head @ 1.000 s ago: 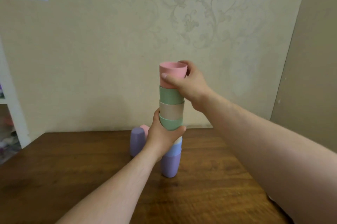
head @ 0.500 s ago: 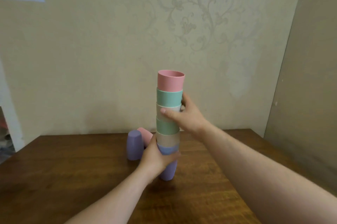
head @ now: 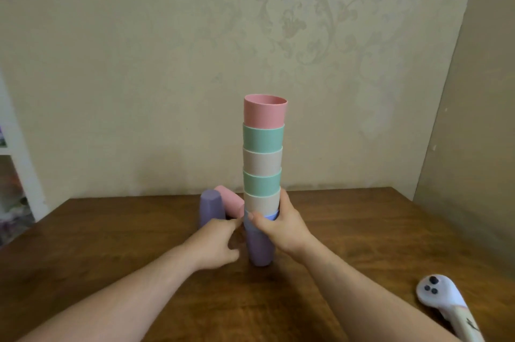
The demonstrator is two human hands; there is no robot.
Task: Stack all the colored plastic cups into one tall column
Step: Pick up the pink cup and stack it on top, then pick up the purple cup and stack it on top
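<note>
Hands [head: 281, 227] masking column [head: 263, 158] base — blurred

Your view is evenly lit by soft, warm, rather dim light with no hard glare. The desk [head: 362, 230] carries only a faint sheen behind the cup column [head: 263, 169], and a soft dark shadow pools at the column's base and beneath your forearms. Your left hand [head: 214, 244] is smeared by motion blur; the column is fairly sharp. Wide-angle distortion tilts the wall corner right of the column, and the overall detail is soft.
</note>
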